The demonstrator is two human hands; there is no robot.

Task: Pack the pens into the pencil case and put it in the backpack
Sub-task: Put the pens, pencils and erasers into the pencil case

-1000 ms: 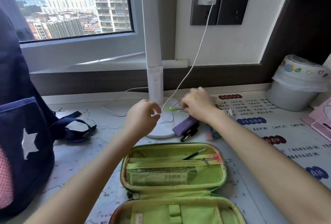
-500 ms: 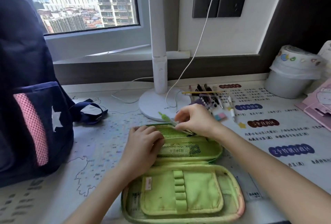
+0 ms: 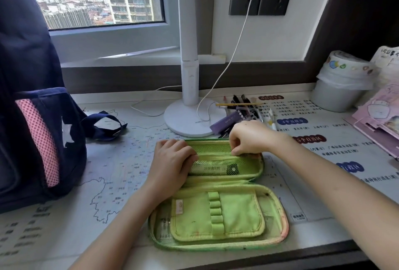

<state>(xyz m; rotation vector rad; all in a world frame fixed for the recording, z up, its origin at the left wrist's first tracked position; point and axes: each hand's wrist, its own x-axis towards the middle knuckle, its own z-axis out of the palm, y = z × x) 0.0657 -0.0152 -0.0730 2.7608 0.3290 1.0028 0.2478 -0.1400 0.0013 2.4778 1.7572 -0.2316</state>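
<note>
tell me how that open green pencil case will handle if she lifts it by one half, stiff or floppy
The pencil case looks like padded fabric folded at a soft spine, so the free half would probably swing down. Its walls hold their shape on the desk, suggesting some stiffness within each half. It seems nearly empty, so likely light, though loose items might spill while it is unzipped.

The right hand [image 3: 248,138] hides its fingertips inside the pencil case [image 3: 216,215] pocket.
</note>
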